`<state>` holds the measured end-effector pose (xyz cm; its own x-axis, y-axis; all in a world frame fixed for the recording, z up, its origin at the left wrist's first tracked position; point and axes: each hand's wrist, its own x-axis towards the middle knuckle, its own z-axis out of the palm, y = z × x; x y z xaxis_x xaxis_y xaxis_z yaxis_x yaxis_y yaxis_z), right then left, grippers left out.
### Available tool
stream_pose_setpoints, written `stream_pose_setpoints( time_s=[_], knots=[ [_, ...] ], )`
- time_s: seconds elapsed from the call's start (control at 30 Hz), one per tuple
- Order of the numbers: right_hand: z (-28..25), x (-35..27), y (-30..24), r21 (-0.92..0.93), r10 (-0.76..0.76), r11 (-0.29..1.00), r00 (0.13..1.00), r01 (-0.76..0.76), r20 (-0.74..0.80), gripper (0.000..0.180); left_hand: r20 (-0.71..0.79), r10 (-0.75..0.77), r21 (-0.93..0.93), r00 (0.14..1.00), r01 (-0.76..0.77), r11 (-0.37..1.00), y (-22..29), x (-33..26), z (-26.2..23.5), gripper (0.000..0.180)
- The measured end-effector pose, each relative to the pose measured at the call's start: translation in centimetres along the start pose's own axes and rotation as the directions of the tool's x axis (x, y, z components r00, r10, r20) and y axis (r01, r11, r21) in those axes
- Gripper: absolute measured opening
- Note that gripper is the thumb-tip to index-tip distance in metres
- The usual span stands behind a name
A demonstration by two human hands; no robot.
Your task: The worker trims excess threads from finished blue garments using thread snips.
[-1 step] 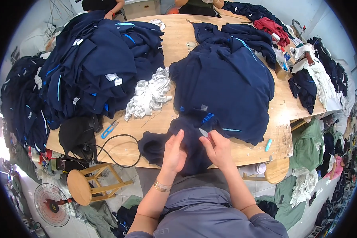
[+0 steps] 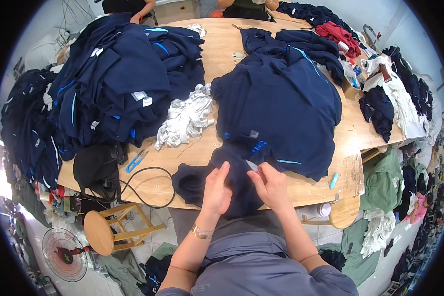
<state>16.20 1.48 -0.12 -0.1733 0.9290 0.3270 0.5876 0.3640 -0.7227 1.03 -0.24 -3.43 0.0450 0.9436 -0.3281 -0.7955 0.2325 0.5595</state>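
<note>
At the table's near edge a dark navy garment (image 2: 242, 195) lies bunched up and hangs partly over toward my lap. My left hand (image 2: 217, 191) is closed on its fabric, thumb up, with the fingertips hidden behind the cloth. Opposite it, my right hand (image 2: 270, 183) pinches a small pale flat piece (image 2: 252, 166) against the garment; its kind is too small to make out. A stack of navy garments (image 2: 281, 98) with light-blue trim lies just beyond both hands.
Left on the wooden table (image 2: 217, 37) are a large navy garment pile (image 2: 118, 74), white strips (image 2: 187, 116), blue thread snips (image 2: 136, 161), a black bag (image 2: 96, 170) and a cable (image 2: 148, 170). Right is a turquoise capped tool (image 2: 334, 180). A stool (image 2: 98, 232) and fan (image 2: 64, 254) stand below left.
The pale piece at my right fingertips has shifted slightly, and its outline looks blunter. Both hands and the garment stay in place.
</note>
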Motion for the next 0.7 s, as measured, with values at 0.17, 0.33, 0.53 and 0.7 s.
stream_pose_setpoints(
  time_s=[0.17, 0.33, 0.53, 0.7],
  knots=[
    [0.5, -0.1, 0.3, -0.085, -0.074, 0.994, 0.997, 0.072, -0.013, 0.030, -0.027, 0.089, 0.047, 0.996, -0.087, 0.995, 0.4, -0.7, 1.9, 0.013],
    [0.4, 0.2, 0.0, -0.103, -0.095, 0.990, 0.995, 0.092, -0.019, 0.031, 0.006, 0.152, 0.150, 0.988, -0.151, 0.977, 0.0, -1.0, 1.9, 0.013],
    [0.2, 0.2, 0.1, -0.064, -0.118, 0.991, 0.992, 0.114, -0.053, 0.028, 0.001, 0.231, 0.328, 0.973, -0.219, 0.919, -0.3, -1.1, 2.0, 0.018],
    [1.0, -0.7, 1.5, 0.450, 0.209, 0.879, 0.975, -0.155, -0.074, 0.033, 0.081, 0.194, 0.473, 0.978, -0.209, 0.856, -0.6, -0.9, 0.3, 0.036]
  ],
)
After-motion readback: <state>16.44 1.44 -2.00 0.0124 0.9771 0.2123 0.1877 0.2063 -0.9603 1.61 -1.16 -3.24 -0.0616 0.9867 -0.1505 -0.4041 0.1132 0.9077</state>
